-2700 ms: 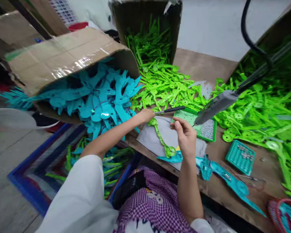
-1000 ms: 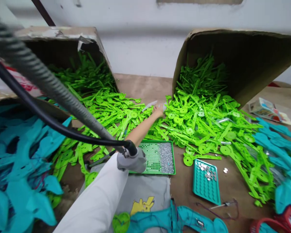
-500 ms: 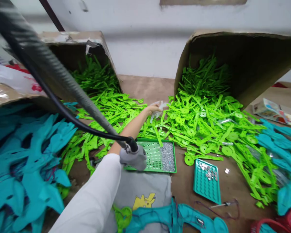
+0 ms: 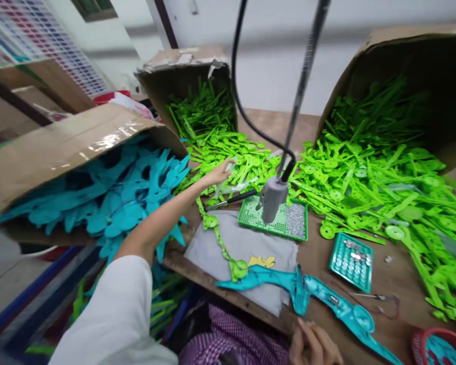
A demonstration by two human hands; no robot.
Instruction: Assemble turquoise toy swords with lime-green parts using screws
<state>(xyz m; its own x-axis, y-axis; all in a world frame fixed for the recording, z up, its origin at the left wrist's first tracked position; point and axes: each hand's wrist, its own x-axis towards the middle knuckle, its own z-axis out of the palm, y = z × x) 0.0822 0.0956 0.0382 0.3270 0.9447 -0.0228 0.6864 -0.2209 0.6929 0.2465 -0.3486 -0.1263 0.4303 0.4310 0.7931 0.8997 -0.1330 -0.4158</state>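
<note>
My left hand (image 4: 221,173) reaches out over the pile of green plastic parts (image 4: 247,157), its fingers closed on a scrap of thin clear plastic (image 4: 231,165). More clear film (image 4: 243,186) lies just below it on the parts. My right hand (image 4: 313,343) is low at the table's front edge, fingers bent together; what they hold, if anything, is hidden. Just above that hand lies a blue bow-shaped toy part (image 4: 323,294) with thin wires. A green jointed piece (image 4: 238,268) touches its left end, across a grey cloth (image 4: 209,248).
A hanging electric screwdriver (image 4: 275,197) dangles over a green basket (image 4: 247,215) of small metal pieces. Nearby are a hammer-like tool (image 4: 231,200) and a teal tray (image 4: 336,268) with button cells. Cardboard boxes (image 4: 99,126) spill blue and green parts. A red bowl (image 4: 420,337) stands front right.
My view has swung left. My left hand has moved left and nearer with clear plastic in its fingers. The screwdriver has swung clear of my arm; my right hand has come into view.
</note>
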